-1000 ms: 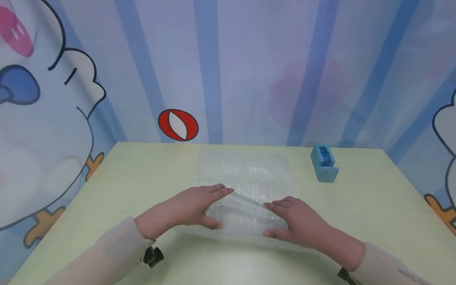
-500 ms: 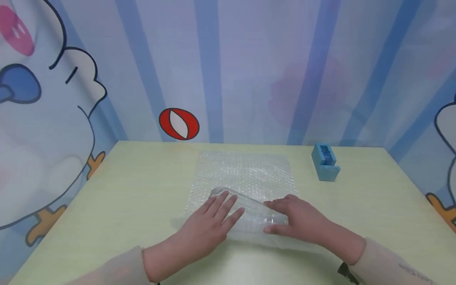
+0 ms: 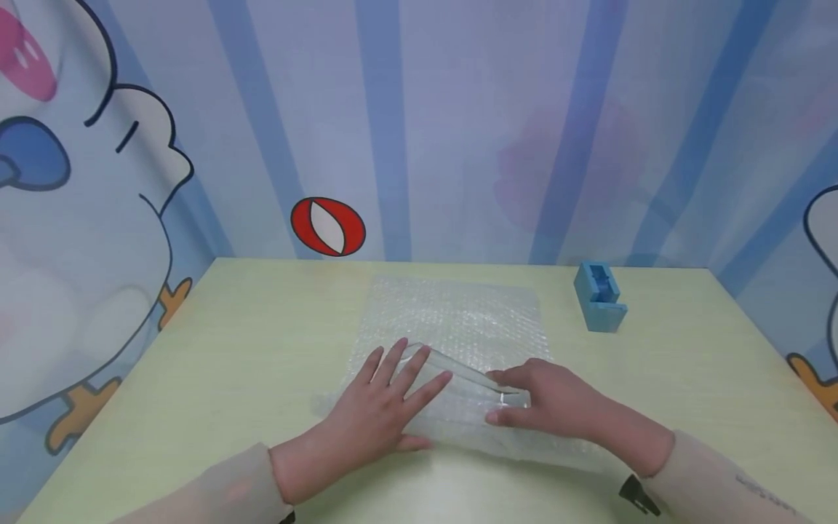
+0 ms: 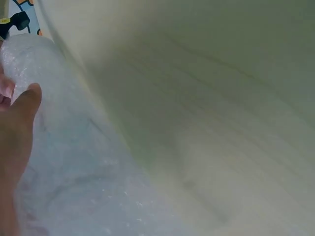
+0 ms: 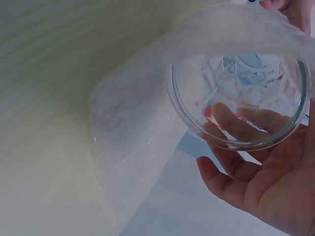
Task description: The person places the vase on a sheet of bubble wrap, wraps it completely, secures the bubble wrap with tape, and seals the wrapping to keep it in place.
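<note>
Glass [image 5: 246, 93] partly hidden, left sleeve [image 3: 212, 486] cut off

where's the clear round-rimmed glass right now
Below centre in the head view, the clear glass is partly covered by translucent bubble wrap, between the left hand and right hand.

A clear glass cup [image 5: 241, 73] lies on its side within a sheet of transparent bubble wrap [image 3: 452, 309]. In the head view its length runs slantwise, the open mouth at the right end. The rim is round and smooth, with a faint greenish tint along its edge; patterned relief shows inside, its exact form obscured by glare and reflection. The wrap's far portion is spread flat behind the cup, its bubbles catching light. The near portion is turned up and over the cup, crossing the upper part of the mouth in the right wrist view. Loose wrap extends past the rim.
</note>
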Action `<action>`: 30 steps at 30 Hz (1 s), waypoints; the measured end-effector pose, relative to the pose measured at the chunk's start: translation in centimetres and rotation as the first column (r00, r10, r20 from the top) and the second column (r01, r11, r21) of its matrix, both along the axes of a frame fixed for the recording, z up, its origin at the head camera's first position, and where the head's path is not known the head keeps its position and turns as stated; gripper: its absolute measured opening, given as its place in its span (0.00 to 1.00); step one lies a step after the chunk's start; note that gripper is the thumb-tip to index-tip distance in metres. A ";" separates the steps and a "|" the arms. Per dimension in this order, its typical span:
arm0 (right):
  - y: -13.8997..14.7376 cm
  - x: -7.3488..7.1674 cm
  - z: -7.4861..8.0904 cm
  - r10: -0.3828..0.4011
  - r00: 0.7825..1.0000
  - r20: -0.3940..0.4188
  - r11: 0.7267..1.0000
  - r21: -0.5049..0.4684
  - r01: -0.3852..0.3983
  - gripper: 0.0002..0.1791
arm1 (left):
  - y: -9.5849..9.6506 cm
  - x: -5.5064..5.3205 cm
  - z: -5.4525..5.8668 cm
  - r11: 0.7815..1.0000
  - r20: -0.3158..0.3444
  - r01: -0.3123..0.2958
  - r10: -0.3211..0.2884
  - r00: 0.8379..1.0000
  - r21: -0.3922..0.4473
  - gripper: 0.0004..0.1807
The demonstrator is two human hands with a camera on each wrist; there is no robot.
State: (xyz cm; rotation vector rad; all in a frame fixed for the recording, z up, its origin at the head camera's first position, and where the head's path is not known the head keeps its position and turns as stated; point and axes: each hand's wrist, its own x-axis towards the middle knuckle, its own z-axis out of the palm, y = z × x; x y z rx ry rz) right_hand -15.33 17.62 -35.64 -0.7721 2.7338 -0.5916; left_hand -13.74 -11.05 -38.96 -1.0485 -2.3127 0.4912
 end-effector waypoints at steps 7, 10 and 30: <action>0.0 -0.7 0.7 0.047 0.998 0.051 0.999 -0.012 -0.047 0.37 | -0.1 -0.9 0.3 0.989 0.109 0.076 -0.090 0.990 0.131 0.50; 0.0 -1.0 0.8 0.059 0.996 0.073 0.998 -0.013 -0.058 0.37 | -0.1 -1.1 0.4 0.981 0.173 0.075 -0.106 0.979 0.179 0.42; -1.2 7.1 0.3 0.230 0.718 -0.657 0.958 0.284 -0.047 0.45 | 0.5 -2.8 0.6 0.917 0.350 -0.052 -0.098 0.932 0.396 0.20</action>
